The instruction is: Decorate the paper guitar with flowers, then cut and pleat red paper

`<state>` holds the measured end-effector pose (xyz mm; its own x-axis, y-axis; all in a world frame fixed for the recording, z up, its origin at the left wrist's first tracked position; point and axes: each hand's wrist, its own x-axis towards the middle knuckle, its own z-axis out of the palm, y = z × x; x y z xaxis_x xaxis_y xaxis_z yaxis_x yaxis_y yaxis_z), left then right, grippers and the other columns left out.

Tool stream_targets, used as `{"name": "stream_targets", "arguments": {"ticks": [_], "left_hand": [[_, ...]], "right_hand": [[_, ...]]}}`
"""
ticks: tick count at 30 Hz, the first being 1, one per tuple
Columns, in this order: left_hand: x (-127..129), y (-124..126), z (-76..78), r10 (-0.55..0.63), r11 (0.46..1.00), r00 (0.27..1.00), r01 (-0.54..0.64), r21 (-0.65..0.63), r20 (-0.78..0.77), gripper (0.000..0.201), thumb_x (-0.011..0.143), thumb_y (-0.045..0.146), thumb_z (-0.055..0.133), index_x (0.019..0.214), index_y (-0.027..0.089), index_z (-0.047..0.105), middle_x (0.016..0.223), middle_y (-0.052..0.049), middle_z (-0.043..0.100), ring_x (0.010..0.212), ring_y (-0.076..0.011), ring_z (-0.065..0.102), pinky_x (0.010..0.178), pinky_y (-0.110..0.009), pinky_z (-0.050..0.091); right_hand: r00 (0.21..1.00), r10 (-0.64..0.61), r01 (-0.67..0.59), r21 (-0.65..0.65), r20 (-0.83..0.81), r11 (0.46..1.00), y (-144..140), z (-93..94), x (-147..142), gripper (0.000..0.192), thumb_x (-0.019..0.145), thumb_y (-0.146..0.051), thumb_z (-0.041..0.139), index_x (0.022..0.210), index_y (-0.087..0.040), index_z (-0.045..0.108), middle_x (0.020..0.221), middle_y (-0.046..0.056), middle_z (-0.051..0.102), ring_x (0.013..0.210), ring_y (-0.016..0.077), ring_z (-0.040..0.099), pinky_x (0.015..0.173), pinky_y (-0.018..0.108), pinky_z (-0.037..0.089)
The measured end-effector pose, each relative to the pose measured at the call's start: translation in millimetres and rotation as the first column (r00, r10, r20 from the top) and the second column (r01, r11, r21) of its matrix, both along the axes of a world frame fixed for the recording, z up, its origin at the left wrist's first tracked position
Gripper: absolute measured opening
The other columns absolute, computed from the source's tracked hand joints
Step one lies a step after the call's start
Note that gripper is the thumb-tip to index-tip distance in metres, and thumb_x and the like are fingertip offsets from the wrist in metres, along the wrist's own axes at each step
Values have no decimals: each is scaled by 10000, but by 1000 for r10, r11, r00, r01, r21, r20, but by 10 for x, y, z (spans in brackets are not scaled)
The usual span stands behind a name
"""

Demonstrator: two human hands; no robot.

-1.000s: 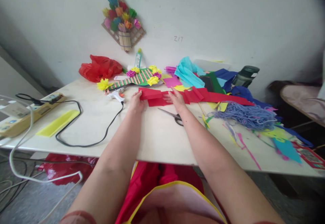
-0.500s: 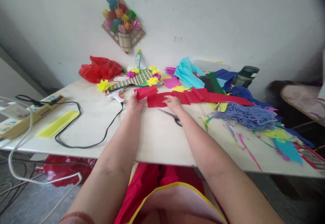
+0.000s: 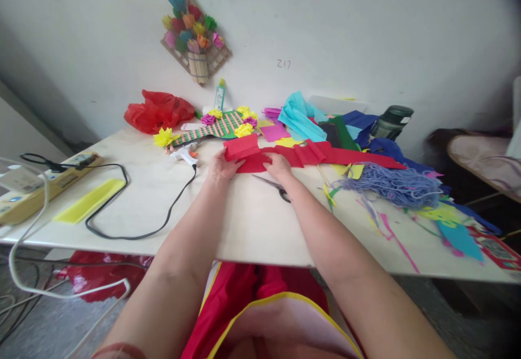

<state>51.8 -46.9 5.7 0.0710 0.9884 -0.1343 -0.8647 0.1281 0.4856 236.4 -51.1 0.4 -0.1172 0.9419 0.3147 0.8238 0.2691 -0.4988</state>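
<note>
A long strip of red crepe paper (image 3: 345,156) lies across the table, its left end folded up into a flap. My left hand (image 3: 222,166) is closed on that folded end, fingers at its left edge and thumb along the lower layer. My right hand (image 3: 279,167) grips the same strip a little further right, its fingertips on the paper near the flap's right edge. Just below it lies a pair of scissors (image 3: 285,194), blades pointing left and partly covered by my right wrist. A white hot glue gun (image 3: 186,154) rests left of my left hand.
Behind the strip is a green striped craft piece with paper flowers (image 3: 220,126). A blue yarn bundle (image 3: 396,185) and paper scraps lie on the right. On the left are a power strip (image 3: 49,188), cords and a yellow sheet (image 3: 89,200). A dark bottle (image 3: 391,121) stands at back right.
My left hand has moved slightly right, bringing the folded red flap over the rest of the strip so the two overlap. My right hand has stayed nearly in place.
</note>
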Motion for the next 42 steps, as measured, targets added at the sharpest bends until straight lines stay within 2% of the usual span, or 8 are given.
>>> {"name": "stream_targets", "arguments": {"ticks": [2, 5, 12, 25, 28, 33, 38, 42], "left_hand": [[-15, 8, 10, 24, 998, 1000, -23, -58, 3, 248, 718, 193, 496, 957, 206, 560, 994, -70, 651, 1109, -277, 526, 998, -531, 325], [-33, 12, 28, 41, 993, 999, -39, -108, 17, 267, 724, 203, 481, 981, 207, 556, 1012, -77, 648, 1112, -279, 520, 1014, -525, 296], [-65, -19, 40, 72, 991, 997, -68, -118, 35, 346, 717, 192, 444, 1049, 210, 538, 1027, -105, 643, 1055, -288, 561, 924, -564, 369], [-59, -19, 41, 107, 989, 993, -103, -103, 38, 352, 706, 163, 426, 1040, 182, 536, 992, -123, 650, 1038, -288, 567, 888, -561, 401], [-55, -26, 34, 75, 996, 996, -72, -60, 55, 328, 699, 159, 429, 1008, 167, 543, 974, -124, 655, 1003, -283, 589, 856, -533, 440], [-19, -64, 72, 96, 994, 992, -92, -54, 76, 267, 686, 109, 433, 921, 152, 554, 866, -100, 667, 867, -228, 638, 777, -380, 514], [7, -66, 92, 77, 996, 993, -73, -46, 87, 233, 696, 86, 433, 890, 141, 551, 777, -74, 659, 774, -183, 648, 743, -297, 524], [44, -56, 87, 41, 999, 997, -41, 4, 62, 268, 706, 67, 436, 932, 130, 564, 800, -75, 664, 795, -176, 650, 762, -285, 520]], "right_hand": [[994, -27, 26, 15, 102, 1000, -11, 23, 5, 436, 794, -274, 533, 1217, -171, 554, 1284, 96, 528, 1179, 243, 470, 999, 364, 357], [981, -41, 58, -83, 192, 995, -6, 31, 14, 543, 794, -426, 522, 1260, -149, 509, 1364, 119, 440, 1249, 279, 389, 1029, 401, 301], [972, -44, 106, -263, 231, 959, -10, 50, 32, 810, 688, -620, 551, 1348, -181, 385, 1464, 137, 265, 1355, 365, 131, 1059, 569, 81], [975, -73, 134, -296, 211, 946, -23, 65, 37, 897, 661, -653, 550, 1394, -200, 297, 1473, 145, 230, 1350, 409, 70, 1011, 655, 7], [977, -87, 133, -236, 194, 963, -49, 58, 34, 865, 672, -637, 555, 1382, -206, 313, 1467, 144, 245, 1350, 404, 81, 1014, 651, 31], [983, -91, 85, 47, 161, 995, -102, 55, 16, 762, 752, -418, 578, 1401, -200, 244, 1447, 124, 297, 1361, 327, 127, 1060, 578, 30], [988, -1, -37, 243, 155, 969, -152, 106, 3, 765, 779, -176, 507, 1435, -194, 115, 1477, 100, 237, 1365, 239, 159, 1093, 494, 64], [967, 98, -171, 312, 236, 934, -190, 161, -13, 751, 747, -43, 424, 1430, -231, 177, 1506, 45, 164, 1376, 207, 126, 1096, 485, 72]]}}
